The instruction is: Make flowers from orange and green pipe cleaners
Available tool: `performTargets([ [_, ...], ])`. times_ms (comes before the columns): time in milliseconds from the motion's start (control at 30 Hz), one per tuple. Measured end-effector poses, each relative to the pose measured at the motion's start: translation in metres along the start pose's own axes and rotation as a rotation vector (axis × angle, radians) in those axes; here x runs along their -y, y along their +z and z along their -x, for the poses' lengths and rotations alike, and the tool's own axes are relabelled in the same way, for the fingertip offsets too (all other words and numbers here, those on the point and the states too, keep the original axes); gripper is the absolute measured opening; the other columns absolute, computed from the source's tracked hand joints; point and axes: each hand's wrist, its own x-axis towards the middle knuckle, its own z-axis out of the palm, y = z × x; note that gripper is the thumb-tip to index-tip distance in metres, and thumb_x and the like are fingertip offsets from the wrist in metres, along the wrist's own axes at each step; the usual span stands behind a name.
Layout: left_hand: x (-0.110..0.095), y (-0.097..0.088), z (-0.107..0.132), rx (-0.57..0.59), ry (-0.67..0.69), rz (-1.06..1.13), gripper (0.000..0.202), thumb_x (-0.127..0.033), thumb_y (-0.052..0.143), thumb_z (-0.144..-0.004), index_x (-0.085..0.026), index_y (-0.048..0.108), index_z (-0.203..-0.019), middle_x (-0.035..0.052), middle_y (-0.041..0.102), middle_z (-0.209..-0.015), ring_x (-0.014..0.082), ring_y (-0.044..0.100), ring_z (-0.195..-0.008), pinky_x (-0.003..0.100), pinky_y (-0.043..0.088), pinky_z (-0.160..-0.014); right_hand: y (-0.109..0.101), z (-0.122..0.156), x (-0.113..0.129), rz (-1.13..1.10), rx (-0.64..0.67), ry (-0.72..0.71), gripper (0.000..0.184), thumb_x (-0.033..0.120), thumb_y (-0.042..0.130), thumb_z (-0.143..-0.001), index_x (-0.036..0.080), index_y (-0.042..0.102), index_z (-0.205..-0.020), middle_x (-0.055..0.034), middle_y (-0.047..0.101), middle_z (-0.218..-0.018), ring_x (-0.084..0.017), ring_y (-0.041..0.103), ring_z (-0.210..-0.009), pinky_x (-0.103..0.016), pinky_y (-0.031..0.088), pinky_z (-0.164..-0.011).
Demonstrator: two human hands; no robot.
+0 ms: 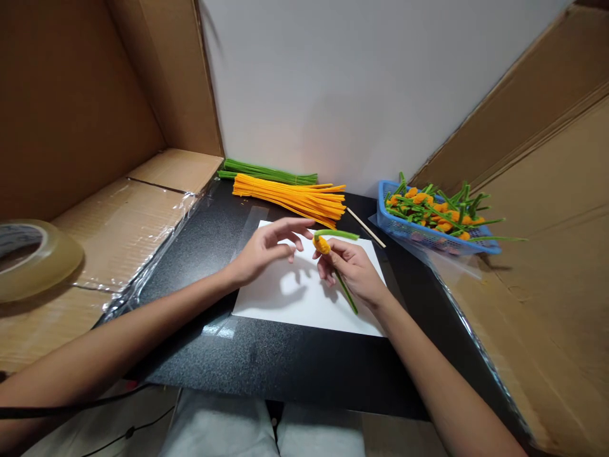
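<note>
Between the fingers of my right hand (349, 266) is a pipe-cleaner piece (322, 245) with a coiled orange body. One green pipe cleaner end (340, 235) sticks out to the right at its top, and another green length hangs below my fingers. My left hand (273, 247) is beside it with fingers spread and nothing in them; its index fingertip is close to the top of the piece, and I cannot tell whether they touch. Both hands are above a white sheet of paper (276, 301) on the black table.
Behind the paper lie a bundle of orange pipe cleaners (285, 193), a green bundle (266, 171) and a thin wooden stick (366, 227). A blue basket (404, 222) of similar orange-green pieces stands at the right. Cardboard walls flank the black table (285, 368); a tape roll (61, 260) sits left.
</note>
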Motion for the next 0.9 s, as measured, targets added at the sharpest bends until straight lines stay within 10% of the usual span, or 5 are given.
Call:
performTargets([
  [367, -0.012, 0.021, 0.010, -0.071, 0.195, -0.213, 0.024, -0.029, 0.080, -0.082, -0.017, 0.078, -0.103, 0.0084, 0.076, -0.096, 0.0155, 0.069, -0.079, 0.024, 0.056, -0.062, 0.020, 0.007, 0.005, -0.072, 0.200, 0.015, 0.042, 0.059, 0.064, -0.091, 0.017, 0.063, -0.086, -0.0023, 0.068, -0.067, -0.012, 0.059, -0.053, -0.025, 0.050, -0.055],
  [667, -0.012, 0.021, 0.010, -0.137, 0.174, -0.229, 0.023, -0.030, 0.084, -0.078, -0.015, 0.076, -0.093, 0.0093, 0.078, -0.096, 0.0189, 0.073, -0.085, 0.029, 0.059, -0.073, 0.014, 0.012, 0.012, 0.363, -0.198, -0.450, 0.035, 0.034, 0.072, -0.088, 0.031, 0.062, -0.121, -0.0066, 0.066, -0.125, -0.024, 0.063, -0.114, -0.040, 0.053, -0.091],
  [900, -0.011, 0.021, 0.011, -0.153, 0.259, -0.330, 0.017, -0.028, 0.082, -0.080, -0.015, 0.075, -0.088, 0.0071, 0.077, -0.088, 0.0141, 0.071, -0.077, 0.022, 0.060, -0.065, 0.023, 0.015, 0.022, 0.281, -0.209, -0.521, 0.013, 0.034, 0.071, -0.088, 0.027, 0.069, -0.100, -0.0056, 0.068, -0.113, -0.025, 0.063, -0.113, -0.043, 0.054, -0.097],
])
